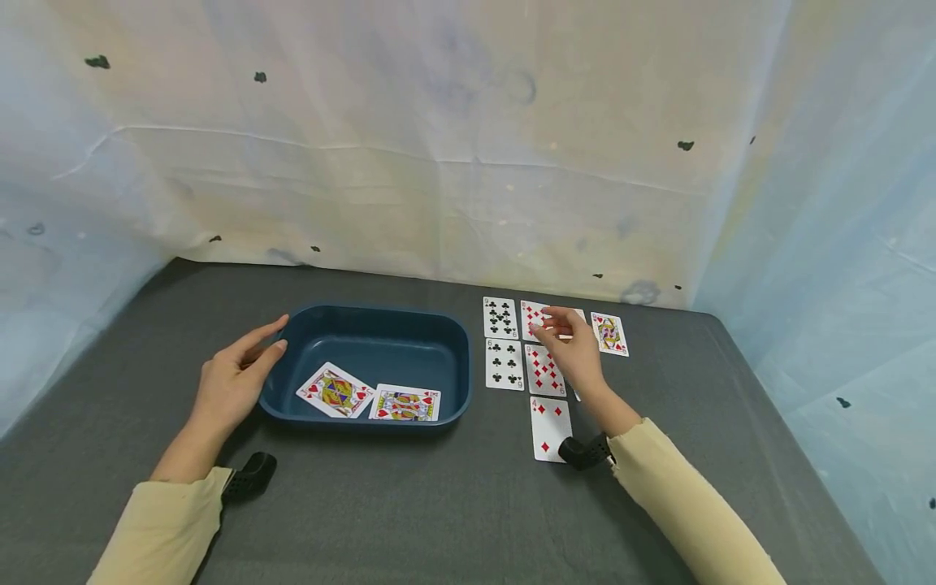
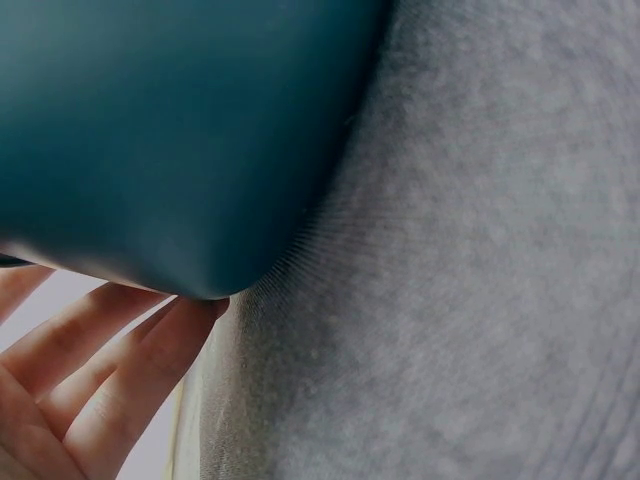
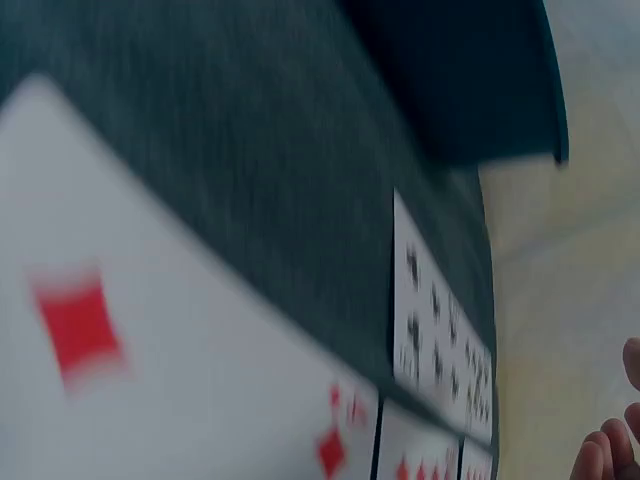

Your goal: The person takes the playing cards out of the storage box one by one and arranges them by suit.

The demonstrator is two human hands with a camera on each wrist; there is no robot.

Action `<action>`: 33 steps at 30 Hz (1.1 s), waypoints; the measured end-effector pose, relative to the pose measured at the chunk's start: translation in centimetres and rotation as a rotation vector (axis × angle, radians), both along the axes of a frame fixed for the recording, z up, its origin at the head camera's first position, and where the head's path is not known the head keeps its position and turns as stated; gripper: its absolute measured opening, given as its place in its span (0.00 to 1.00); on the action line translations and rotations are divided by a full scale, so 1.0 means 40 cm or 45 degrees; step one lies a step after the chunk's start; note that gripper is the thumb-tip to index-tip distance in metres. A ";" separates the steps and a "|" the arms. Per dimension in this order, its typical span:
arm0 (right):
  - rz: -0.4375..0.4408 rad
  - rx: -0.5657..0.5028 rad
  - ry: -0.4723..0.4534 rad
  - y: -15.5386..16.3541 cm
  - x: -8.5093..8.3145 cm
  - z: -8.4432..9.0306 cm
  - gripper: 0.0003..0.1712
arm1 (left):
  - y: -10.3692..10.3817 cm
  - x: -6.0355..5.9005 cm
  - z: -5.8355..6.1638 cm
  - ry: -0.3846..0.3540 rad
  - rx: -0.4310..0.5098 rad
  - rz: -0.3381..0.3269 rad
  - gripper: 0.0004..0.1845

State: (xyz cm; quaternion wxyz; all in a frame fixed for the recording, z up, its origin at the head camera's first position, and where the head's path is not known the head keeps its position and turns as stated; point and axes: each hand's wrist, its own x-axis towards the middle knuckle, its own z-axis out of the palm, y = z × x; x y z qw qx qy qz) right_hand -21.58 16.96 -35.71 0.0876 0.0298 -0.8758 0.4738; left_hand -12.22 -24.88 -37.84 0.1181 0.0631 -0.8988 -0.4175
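two hands at work. right hand (image 1: 574, 349) is hovering over the far row of white paper playing cards, fingers curling down onto the red diamond card (image 1: 534, 318); whether they are pinching it or only touching cannot be told. left hand (image 1: 234, 382) is lying with fingers straight against the near left outer wall of the dark blue rounded plastic tray (image 1: 453, 357), bracing it, holding nothing.

risks, as judged: a thin card lying flat on cloth may be slipping from the fingertips; the wrist may be dragging the neighbouring nine of diamonds (image 1: 544, 370) or four of diamonds (image 1: 550, 428) out of line.

two face cards (image 1: 335, 391) are lying in the tray; two club cards (image 1: 501, 318) are sitting just beside it.

surface: dark grey cloth-covered table (image 1: 439, 504). room: pale, stained plastic sheeting (image 1: 439, 146) is hanging behind and at both sides.
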 end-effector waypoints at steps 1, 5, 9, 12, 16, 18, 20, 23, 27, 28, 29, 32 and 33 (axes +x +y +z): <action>0.024 -0.008 0.007 -0.014 0.006 0.002 0.23 | 0.000 0.000 0.000 -0.002 0.003 -0.001 0.26; 0.126 -0.066 0.037 -0.071 0.035 0.010 0.22 | -0.001 0.001 0.000 -0.007 0.004 -0.001 0.26; 0.199 -0.113 0.057 -0.117 0.064 0.018 0.21 | -0.002 0.000 -0.002 -0.009 -0.001 0.000 0.26; 0.256 -0.154 0.080 -0.145 0.082 0.018 0.20 | -0.002 -0.001 -0.003 -0.003 -0.001 -0.004 0.26; 0.345 -0.186 0.096 -0.178 0.103 0.019 0.19 | -0.003 -0.003 -0.004 0.009 -0.010 -0.009 0.25; 0.397 -0.192 0.098 -0.193 0.113 0.021 0.19 | -0.004 -0.004 -0.006 0.006 -0.017 -0.007 0.25; 0.449 -0.190 0.095 -0.208 0.123 0.026 0.20 | -0.005 -0.004 -0.005 0.004 -0.016 -0.007 0.25; 0.529 -0.188 0.080 -0.230 0.135 0.032 0.20 | -0.005 -0.004 -0.004 -0.002 -0.016 -0.006 0.25; 0.619 -0.169 0.055 -0.259 0.150 0.040 0.21 | -0.005 -0.001 -0.002 -0.003 -0.009 -0.001 0.25; 0.637 -0.164 0.046 -0.267 0.153 0.041 0.21 | -0.005 -0.001 -0.002 -0.002 -0.007 0.000 0.25; 0.654 -0.153 0.044 -0.275 0.155 0.042 0.21 | -0.004 0.000 -0.001 -0.001 -0.002 0.000 0.25; 0.698 -0.121 0.034 -0.299 0.159 0.044 0.21 | 0.000 0.001 0.000 0.005 0.003 0.002 0.25; 0.710 -0.108 0.029 -0.308 0.160 0.044 0.21 | 0.001 0.001 -0.001 0.007 0.004 0.000 0.25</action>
